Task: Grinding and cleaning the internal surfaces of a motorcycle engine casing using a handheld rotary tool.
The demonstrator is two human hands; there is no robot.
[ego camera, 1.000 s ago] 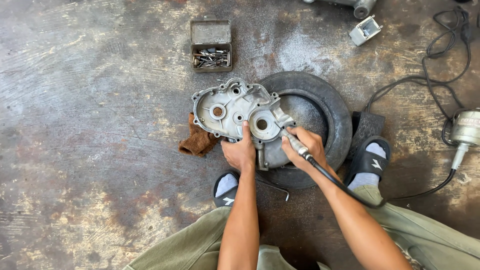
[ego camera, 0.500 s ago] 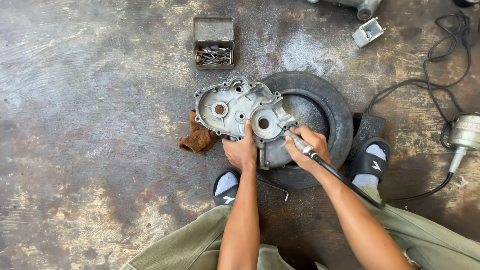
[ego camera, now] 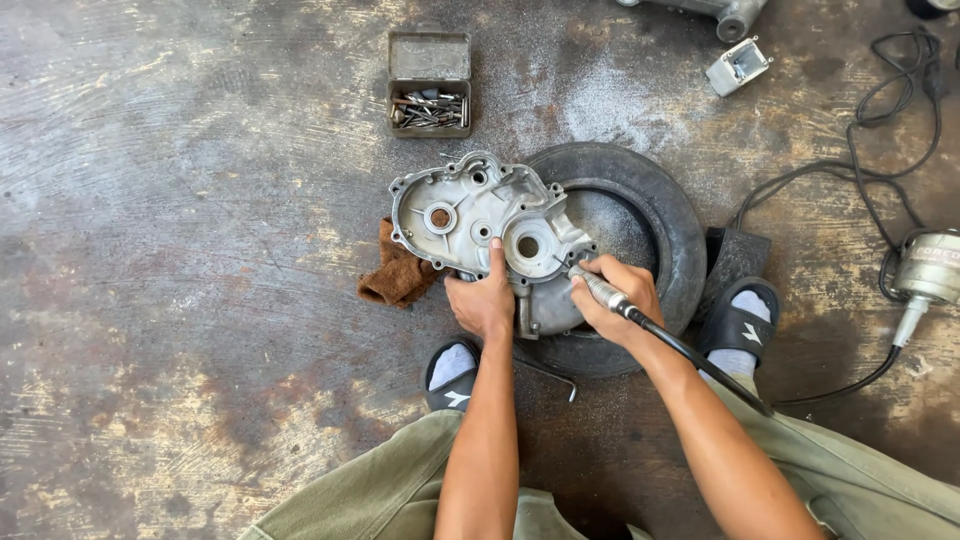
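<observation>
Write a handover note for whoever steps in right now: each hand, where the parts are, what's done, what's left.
Left hand: pressed flat on the aluminium engine casing, steadying it.
Right hand: gripping the flexible-shaft grinder handpiece, tip at the casing's round bore.
Casing lies on an old tyre, brown rag under its left edge. Grinder motor sits on the floor to the right; open tin of bits ahead.
Done: casing positioned, tool at the bore.
Left: how far the grinding has got cannot be told; inspect the bore.
</observation>
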